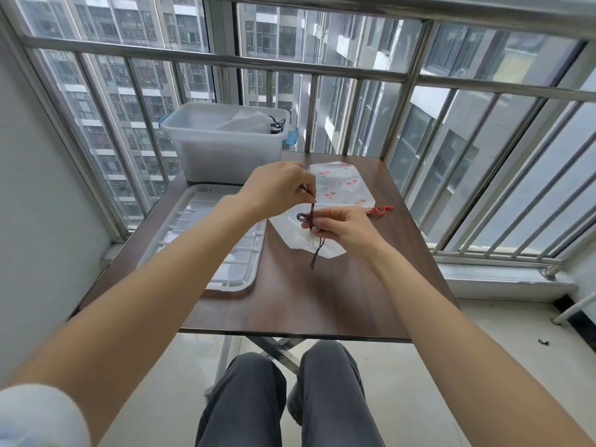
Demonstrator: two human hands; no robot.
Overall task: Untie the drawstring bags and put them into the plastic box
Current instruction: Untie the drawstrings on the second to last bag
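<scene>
While you work the knot, head view:
Left hand [277, 185]: pinches the dark cord [312, 210] above the knot.
Right hand [343, 229]: pinches the knot, apparently, against the white bag [298, 235] beneath.
Advice: pull the loop slowly.
Plastic box [225, 146]: beyond your left hand.

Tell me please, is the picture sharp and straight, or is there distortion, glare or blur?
Head view: wide-angle lens bends the railing and stretches the forearms; daylight from the windows is soft, no hard shadows; table shows mild sheen; hands and dark drawstring are reasonably sharp.
</scene>
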